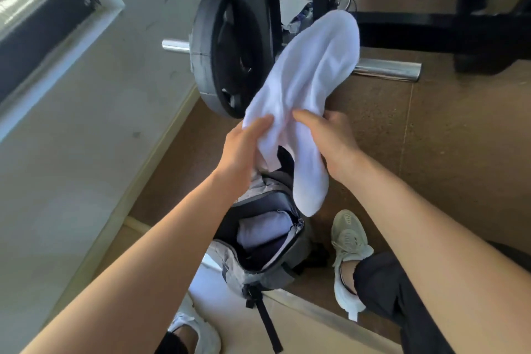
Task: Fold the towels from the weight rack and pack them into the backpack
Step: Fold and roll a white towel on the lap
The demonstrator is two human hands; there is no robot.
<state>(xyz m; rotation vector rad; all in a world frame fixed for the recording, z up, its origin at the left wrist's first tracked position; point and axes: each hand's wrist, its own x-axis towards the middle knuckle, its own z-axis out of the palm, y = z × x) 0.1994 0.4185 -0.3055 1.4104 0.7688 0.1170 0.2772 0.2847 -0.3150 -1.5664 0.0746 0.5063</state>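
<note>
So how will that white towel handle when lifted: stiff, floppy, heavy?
Probably floppy: the white towel creases where it is gripped, and its lower end droops toward the open backpack. Likely light, since the left hand and right hand hold it by pinched folds alone. Unlikely to slip, as the cloth bunches in their grip.

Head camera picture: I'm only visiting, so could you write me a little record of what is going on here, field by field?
activity: a person holds a white towel above an open backpack
left hand: grips the towel's near edge
right hand: pinches the towel beside the left
towel state: hanging loose, not yet packed
backpack contents: a folded pale cloth, probably a towel
behind: a black weight plate on a chrome bar
</note>
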